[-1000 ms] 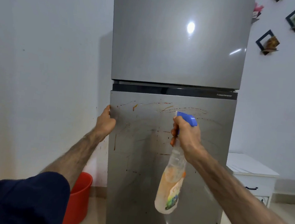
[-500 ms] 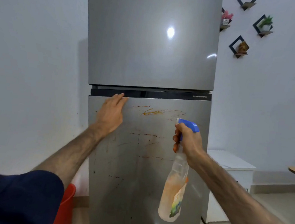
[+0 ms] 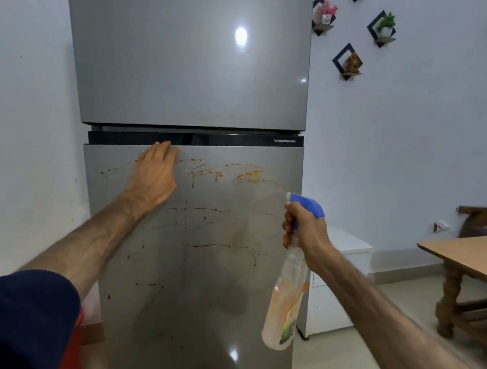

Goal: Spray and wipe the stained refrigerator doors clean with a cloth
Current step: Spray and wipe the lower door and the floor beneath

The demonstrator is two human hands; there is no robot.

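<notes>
A tall silver refrigerator fills the middle of the view. Its upper door [image 3: 188, 57] looks unmarked. The lower door [image 3: 200, 268] is streaked with orange-red stains [image 3: 248, 176], thickest near its top. My left hand [image 3: 154, 174] lies flat against the lower door's top left part, fingertips at the dark strip between the doors. My right hand [image 3: 306, 227] grips the neck of a spray bottle [image 3: 285, 304] with a blue trigger head, nozzle pointing at the stained door. The bottle hangs in front of the door's right edge. No cloth is visible.
A white cabinet [image 3: 339, 282] stands right of the refrigerator. A wooden table [image 3: 464, 254] is at the far right. A red bucket [image 3: 73, 345] sits at the lower left, mostly hidden by my sleeve. Small wall shelves [image 3: 348, 61] hang at the upper right.
My left hand has moved from the door's left edge up to its top, lying flat there. The view has swung right. The spray bottle stays in my right hand.
</notes>
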